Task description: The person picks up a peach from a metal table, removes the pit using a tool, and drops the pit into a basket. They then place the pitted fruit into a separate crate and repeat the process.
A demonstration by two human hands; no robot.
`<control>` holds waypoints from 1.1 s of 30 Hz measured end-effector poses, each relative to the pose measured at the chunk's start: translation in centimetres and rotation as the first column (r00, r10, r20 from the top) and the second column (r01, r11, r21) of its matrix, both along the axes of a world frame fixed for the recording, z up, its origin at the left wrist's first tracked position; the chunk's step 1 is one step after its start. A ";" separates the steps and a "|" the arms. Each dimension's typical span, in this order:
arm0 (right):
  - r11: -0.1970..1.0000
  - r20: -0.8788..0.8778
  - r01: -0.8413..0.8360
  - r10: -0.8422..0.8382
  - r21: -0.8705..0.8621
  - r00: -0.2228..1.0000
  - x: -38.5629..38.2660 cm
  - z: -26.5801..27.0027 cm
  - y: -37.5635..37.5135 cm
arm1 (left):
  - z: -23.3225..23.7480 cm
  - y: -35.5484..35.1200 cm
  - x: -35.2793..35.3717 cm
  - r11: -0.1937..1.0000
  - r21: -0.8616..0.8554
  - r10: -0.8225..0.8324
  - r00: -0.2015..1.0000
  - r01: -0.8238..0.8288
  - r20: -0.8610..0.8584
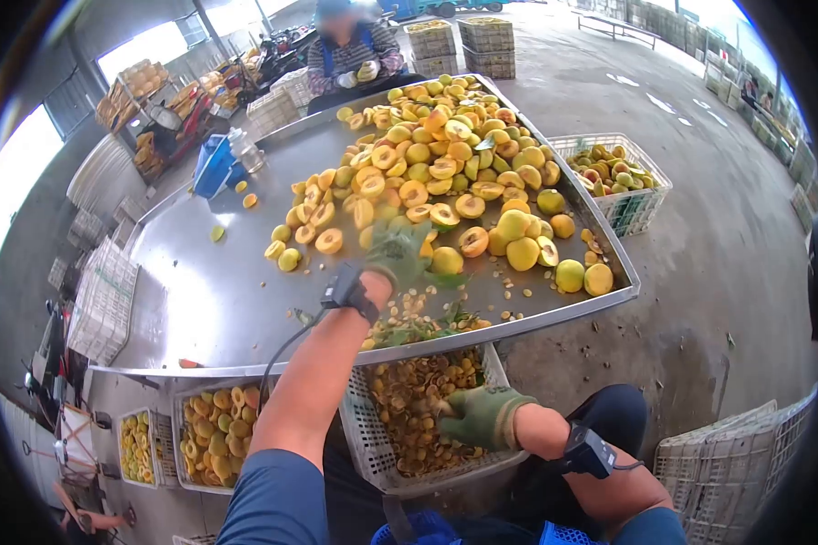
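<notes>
My left hand (398, 252), in a green glove and smeared by motion, is over the metal table at the near edge of a heap of yellow peaches (413, 193). Many of the peaches are cut in half, with the reddish hollow showing. My right hand (486, 418), also gloved in green, is closed above a white crate (364, 445) of peach pits and scraps (418, 391). A small pale bit shows at its fingertips, but I cannot tell what it is. Loose pits and green leaves (418, 329) lie along the table's near edge.
A person (353, 54) in gloves sits across the metal table (200, 309). A crate of peaches (623, 186) stands right of it, and another crate (218, 436) below left. A blue basin (216, 168) and a clear bottle (244, 150) are at the left. Stacked crates (732, 472) stand lower right.
</notes>
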State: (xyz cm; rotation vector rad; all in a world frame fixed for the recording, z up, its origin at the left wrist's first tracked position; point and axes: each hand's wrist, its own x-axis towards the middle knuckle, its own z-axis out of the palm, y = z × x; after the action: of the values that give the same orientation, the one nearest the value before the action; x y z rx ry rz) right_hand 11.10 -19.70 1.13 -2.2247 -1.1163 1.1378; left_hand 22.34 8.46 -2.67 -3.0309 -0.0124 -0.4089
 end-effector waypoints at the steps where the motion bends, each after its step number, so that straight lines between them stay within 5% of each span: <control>1: 0.994 -0.005 0.093 -0.093 0.058 0.996 0.5 0.9 -0.6 | 0.6 -0.2 -0.2 0.999 0.046 -0.023 0.997 0.026 -0.069; 3: 0.919 0.058 0.252 -0.282 0.304 0.958 1.3 -0.8 -1.6 | 2.3 -0.4 -1.3 0.993 0.095 -0.049 0.988 0.063 -0.147; 5: 0.738 -0.272 0.455 -0.365 0.498 0.890 2.1 -1.3 -1.1 | 1.8 0.4 -3.4 0.885 -0.458 -0.085 0.996 0.084 0.019; 6: 0.623 -0.431 0.554 -0.355 0.552 0.830 2.7 -1.0 -0.7 | 1.5 0.7 -4.7 0.718 -0.687 -0.058 0.993 0.115 0.105; 7: 0.567 -0.567 0.649 -0.348 0.507 0.747 2.5 0.7 -0.3 | 2.6 -0.8 -6.3 0.260 -0.964 0.060 0.998 -0.048 -0.034; 10: 0.559 -0.701 0.675 -0.218 0.481 0.679 2.0 2.1 0.8 | 3.8 -5.3 -12.5 -0.185 -0.982 0.160 0.987 0.049 0.019; 12: 0.572 -0.690 0.641 -0.171 0.512 0.703 1.3 1.3 1.9 | 3.0 -6.3 -15.0 0.541 -0.794 0.013 0.942 0.276 0.336; 14: 0.624 -0.670 0.616 -0.191 0.481 0.717 0.8 1.9 2.5 | 2.1 -6.9 -16.2 0.504 -0.796 -0.015 0.925 0.336 0.381; 15: 0.632 -0.608 0.579 -0.207 0.515 0.767 0.7 1.6 2.9 | 1.7 -7.3 -16.5 0.125 -0.950 0.085 0.951 0.285 0.296; 17: 0.644 -0.474 0.501 -0.235 0.578 0.848 0.6 0.7 3.7 | 1.8 -7.0 -17.2 -0.243 -0.946 0.124 0.974 0.216 0.190; 20: 0.700 -0.092 0.301 -0.320 0.647 0.943 -0.2 -0.5 4.0 | 1.9 -6.1 -18.2 -0.135 -0.970 0.065 0.979 0.202 0.194; 23: 0.722 0.107 0.194 -0.348 0.665 0.931 -0.9 -0.6 4.4 | 0.8 -5.4 -19.0 -0.029 -0.983 0.063 0.981 0.184 0.182; 28: 0.774 0.201 0.151 -0.339 0.615 0.919 -1.3 -0.8 5.1 | 1.8 -5.2 -19.2 0.072 -0.976 0.055 0.976 0.205 0.209; 33: 0.829 0.321 0.104 -0.325 0.550 0.889 -1.5 0.3 4.8 | 2.6 -5.9 -19.5 -0.114 -0.989 0.075 0.993 0.095 0.087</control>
State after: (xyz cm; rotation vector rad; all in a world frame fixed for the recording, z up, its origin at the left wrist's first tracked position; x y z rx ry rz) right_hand 9.63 -14.90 1.45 -2.1047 -1.1112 0.2223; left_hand 2.82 2.61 -0.06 -4.5832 -0.6548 -0.9575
